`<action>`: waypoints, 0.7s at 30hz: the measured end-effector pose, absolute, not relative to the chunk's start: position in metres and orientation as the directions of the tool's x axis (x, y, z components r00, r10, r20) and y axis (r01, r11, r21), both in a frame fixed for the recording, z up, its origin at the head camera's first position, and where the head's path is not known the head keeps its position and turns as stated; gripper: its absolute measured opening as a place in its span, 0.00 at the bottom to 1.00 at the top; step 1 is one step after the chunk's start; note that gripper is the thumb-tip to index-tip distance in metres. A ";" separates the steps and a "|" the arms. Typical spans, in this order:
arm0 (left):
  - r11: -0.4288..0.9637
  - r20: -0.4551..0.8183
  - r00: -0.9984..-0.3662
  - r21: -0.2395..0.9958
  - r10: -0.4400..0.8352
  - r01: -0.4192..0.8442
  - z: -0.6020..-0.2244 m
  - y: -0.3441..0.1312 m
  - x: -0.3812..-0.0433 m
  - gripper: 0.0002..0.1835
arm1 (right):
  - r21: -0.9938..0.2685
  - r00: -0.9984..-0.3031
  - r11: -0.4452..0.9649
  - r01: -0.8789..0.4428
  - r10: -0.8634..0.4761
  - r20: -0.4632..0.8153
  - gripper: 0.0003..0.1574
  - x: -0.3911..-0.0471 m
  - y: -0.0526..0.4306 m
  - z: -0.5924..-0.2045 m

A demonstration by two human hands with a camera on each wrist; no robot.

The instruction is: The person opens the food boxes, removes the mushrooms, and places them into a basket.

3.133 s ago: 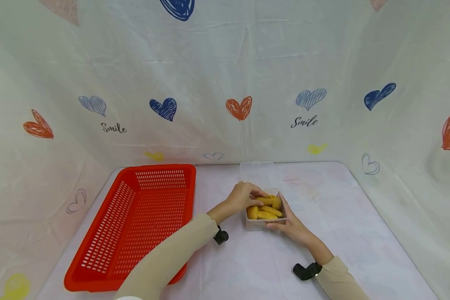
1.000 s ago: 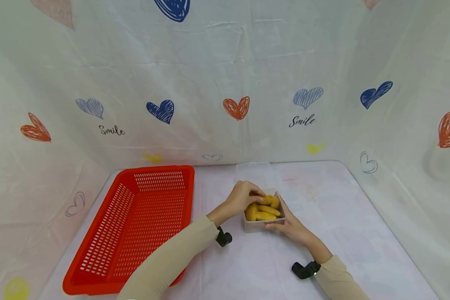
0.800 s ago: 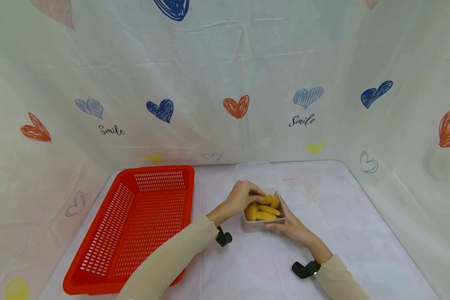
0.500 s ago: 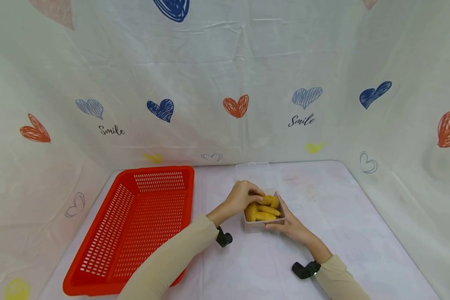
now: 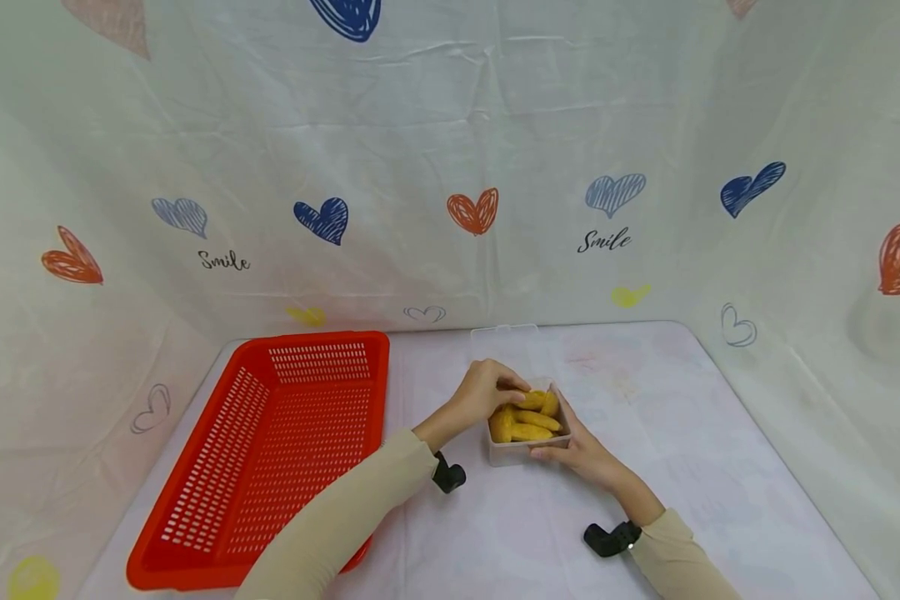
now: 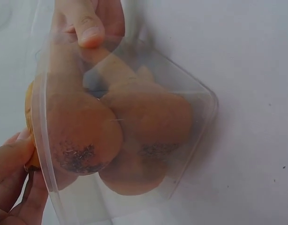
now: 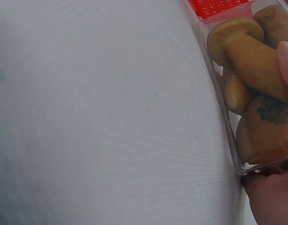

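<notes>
Fingers (image 5: 512,382) and thumb of the left hand (image 5: 478,395) pinch a yellow-brown mushroom (image 5: 534,401) at the top of a clear plastic box (image 5: 508,455), while the right hand (image 5: 581,454) grips the box's right side, its thumb on the near wall. The other mushrooms (image 7: 252,56), some with dark specks on their caps, lie packed inside the box. Behind the box a see-through lid (image 5: 512,346) stretches almost to the back edge of the white bench (image 5: 675,433); whether it is joined to the box I cannot tell. Left of the box, past a narrow open strip, sits a large red basket (image 5: 300,433), the left sleeve (image 5: 345,500) crossing over its near corner. Right of the box and toward its near side there is wide room, the bench's right edge well apart. A pale sheet (image 5: 405,125) printed with hearts (image 5: 474,212) and "Smile" rises behind the box and at both sides.
</notes>
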State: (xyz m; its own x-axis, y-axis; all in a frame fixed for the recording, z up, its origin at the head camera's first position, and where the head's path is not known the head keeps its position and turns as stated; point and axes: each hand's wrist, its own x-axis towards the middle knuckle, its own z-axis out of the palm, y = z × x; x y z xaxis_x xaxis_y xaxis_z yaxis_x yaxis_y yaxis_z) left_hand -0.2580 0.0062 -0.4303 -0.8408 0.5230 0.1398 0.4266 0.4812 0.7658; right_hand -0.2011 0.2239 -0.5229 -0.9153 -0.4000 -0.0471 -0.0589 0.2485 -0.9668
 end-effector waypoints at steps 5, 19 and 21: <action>0.498 0.155 -0.826 0.733 0.542 0.464 -0.432 0.007 -0.256 0.09 | -0.974 -0.910 0.222 -0.046 -0.411 -0.051 0.69 -0.201 0.223 -0.523; 0.632 0.093 -0.815 0.583 0.572 0.510 -0.430 0.010 -0.249 0.16 | -0.977 -0.912 0.212 -0.029 -0.406 -0.061 0.69 -0.202 0.223 -0.524; 0.647 0.098 -0.811 0.551 0.577 0.527 -0.431 0.010 -0.247 0.16 | -0.977 -0.910 0.212 -0.032 -0.409 -0.059 0.69 -0.202 0.223 -0.524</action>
